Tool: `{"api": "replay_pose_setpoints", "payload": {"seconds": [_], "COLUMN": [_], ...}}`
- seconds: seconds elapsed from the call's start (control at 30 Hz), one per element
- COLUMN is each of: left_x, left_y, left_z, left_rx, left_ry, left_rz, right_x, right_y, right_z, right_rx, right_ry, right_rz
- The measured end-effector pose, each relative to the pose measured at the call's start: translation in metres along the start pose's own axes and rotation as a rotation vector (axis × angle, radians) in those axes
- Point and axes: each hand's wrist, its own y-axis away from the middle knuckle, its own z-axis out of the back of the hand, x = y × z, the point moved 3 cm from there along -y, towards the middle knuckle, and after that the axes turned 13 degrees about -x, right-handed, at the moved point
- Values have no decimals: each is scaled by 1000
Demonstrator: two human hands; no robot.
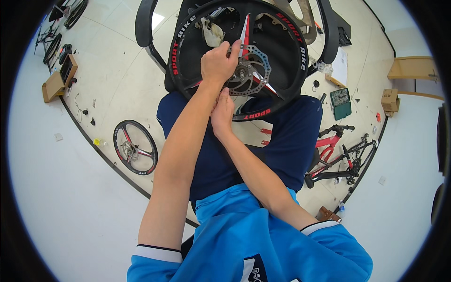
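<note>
A black bicycle wheel (pixel 301 47) with red and white spokes lies on a black chair seat in front of my knees. A silver brake disc (pixel 266 70) sits around its hub (pixel 242 72). My left hand (pixel 218 63) is closed at the disc's upper left edge, thumb pressed against it. Just below, my right hand (pixel 222 113) is closed with its thumb up at the disc's lower left edge; its other fingers are hidden, so I cannot see what they hold. A crumpled whitish plastic bag or wrapping (pixel 212 34) lies by the wheel's upper left spokes.
Chair armrests (pixel 146 21) flank the wheel. A second wheel (pixel 155 152) lies on the floor at left. A red and black bicycle frame (pixel 331 145) lies at right, near a green case (pixel 341 103) of small parts. Cardboard boxes (pixel 390 101) stand by the right wall.
</note>
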Motion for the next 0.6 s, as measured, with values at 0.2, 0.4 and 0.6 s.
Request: {"api": "replay_pose_setpoints", "payload": {"seconds": [0.2,0.4,0.6], "left_x": [0,-1,-1], "left_y": [1,0,0], "left_z": [-1,0,1], "left_rx": [-1,0,-9], "left_ry": [24,20,8], "left_rz": [2,-5,-6], "right_x": [1,7,7], "right_y": [0,-8,-23], "right_z": [9,30,48], "right_rx": [3,29,103], "right_ry": [-36,112,302], "right_rz": [-41,37,121]}}
